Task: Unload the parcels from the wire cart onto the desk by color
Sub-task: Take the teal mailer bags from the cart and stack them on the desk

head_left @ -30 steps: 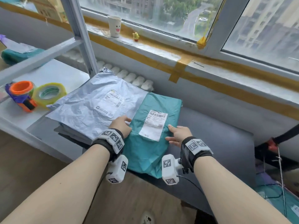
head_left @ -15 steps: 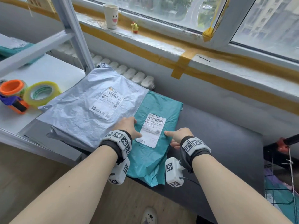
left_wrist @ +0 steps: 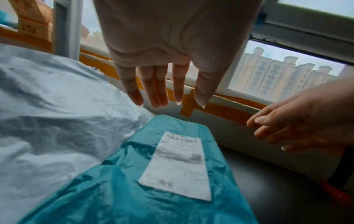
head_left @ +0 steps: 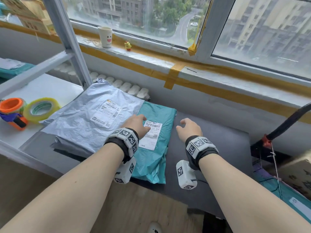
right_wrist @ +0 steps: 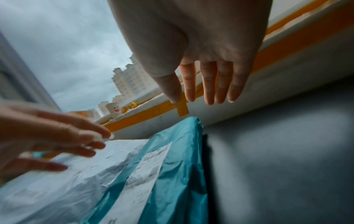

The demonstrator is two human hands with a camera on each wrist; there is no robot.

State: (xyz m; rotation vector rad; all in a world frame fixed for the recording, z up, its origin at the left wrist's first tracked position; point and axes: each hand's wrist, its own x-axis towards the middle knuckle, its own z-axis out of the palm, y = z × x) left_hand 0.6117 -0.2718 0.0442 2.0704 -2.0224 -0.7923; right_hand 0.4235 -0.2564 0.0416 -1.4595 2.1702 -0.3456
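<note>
A teal parcel (head_left: 156, 148) with a white label lies on the dark grey desk (head_left: 223, 145), its near end hanging over the front edge. Beside it on the left lies a larger silver-grey parcel (head_left: 87, 121). My left hand (head_left: 136, 122) hovers above the teal parcel (left_wrist: 134, 189) with straight fingers (left_wrist: 161, 91), holding nothing. My right hand (head_left: 188, 127) is lifted over bare desk just right of that parcel (right_wrist: 172, 174), its fingers (right_wrist: 210, 86) straight and empty. At the far right the wire cart (head_left: 276, 167) holds another teal parcel (head_left: 284, 194).
Left of the desk, a white shelf (head_left: 45, 89) carries an orange tape dispenser (head_left: 12, 111) and a yellow tape roll (head_left: 41, 109). A paper cup (head_left: 105, 37) and a small yellow toy (head_left: 128, 45) stand on the windowsill. A metal shelf post (head_left: 67, 41) rises at the back left.
Both hands have let go of the teal parcel and lifted off it. The right hand has moved right, over the bare desk. The parcel stays where it was laid.
</note>
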